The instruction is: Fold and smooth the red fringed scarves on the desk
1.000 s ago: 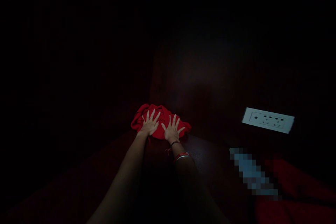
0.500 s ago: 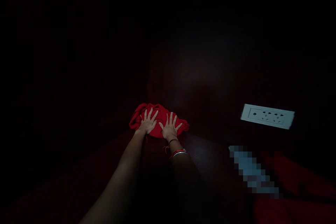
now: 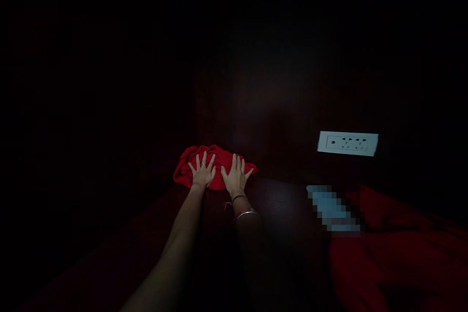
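**Both palms flat on the red cloth**

My fingers are spread and released, gripping nothing. Left hand (image 3: 202, 171) lies palm-down on the left half of the cloth (image 3: 215, 168), right hand (image 3: 236, 175) palm-down on the right half, thumbs near each other. There's a ring on a left finger, and a dark thread and bangles (image 3: 244, 214) at my right wrist.

The cloth is bunched, at the far edge of the dark tabletop (image 3: 278, 204), against the dark wall corner.

Against the earlier frames: hands and cloth sit slightly left and lower in view, and my right fingers are closer together. The socket (image 3: 347, 143) on the wall now looks level and higher, further left. The blurred pale patch (image 3: 331, 207) shifted left and up. More red fabric (image 3: 395, 248) shows at lower right. Everything else is too dark to tell.
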`<state>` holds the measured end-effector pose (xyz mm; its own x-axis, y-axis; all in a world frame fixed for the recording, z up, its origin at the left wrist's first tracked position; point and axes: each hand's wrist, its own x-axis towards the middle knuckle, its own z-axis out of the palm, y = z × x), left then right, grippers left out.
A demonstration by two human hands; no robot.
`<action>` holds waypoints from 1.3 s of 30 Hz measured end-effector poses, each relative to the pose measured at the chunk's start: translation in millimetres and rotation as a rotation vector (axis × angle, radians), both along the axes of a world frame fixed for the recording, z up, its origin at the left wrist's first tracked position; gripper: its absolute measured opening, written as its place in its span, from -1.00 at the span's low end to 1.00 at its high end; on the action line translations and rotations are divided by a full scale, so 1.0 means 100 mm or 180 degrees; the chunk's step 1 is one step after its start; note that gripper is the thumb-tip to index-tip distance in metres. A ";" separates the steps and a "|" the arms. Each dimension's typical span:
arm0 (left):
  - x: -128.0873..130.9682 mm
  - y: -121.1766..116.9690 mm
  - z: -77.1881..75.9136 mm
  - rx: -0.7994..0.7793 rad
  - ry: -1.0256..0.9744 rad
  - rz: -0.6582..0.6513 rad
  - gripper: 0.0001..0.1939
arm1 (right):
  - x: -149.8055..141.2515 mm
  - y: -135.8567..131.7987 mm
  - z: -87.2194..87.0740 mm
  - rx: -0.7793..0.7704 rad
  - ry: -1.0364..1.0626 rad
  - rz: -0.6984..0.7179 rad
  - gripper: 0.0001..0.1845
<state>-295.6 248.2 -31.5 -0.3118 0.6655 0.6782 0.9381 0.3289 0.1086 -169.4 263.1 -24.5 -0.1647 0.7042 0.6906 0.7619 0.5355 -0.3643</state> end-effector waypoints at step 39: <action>1.60 -1.76 0.00 -0.0092 -0.0178 -0.0891 -0.54 | 2.73 -2.14 0.49 -0.1509 -0.1793 -0.0949 -0.45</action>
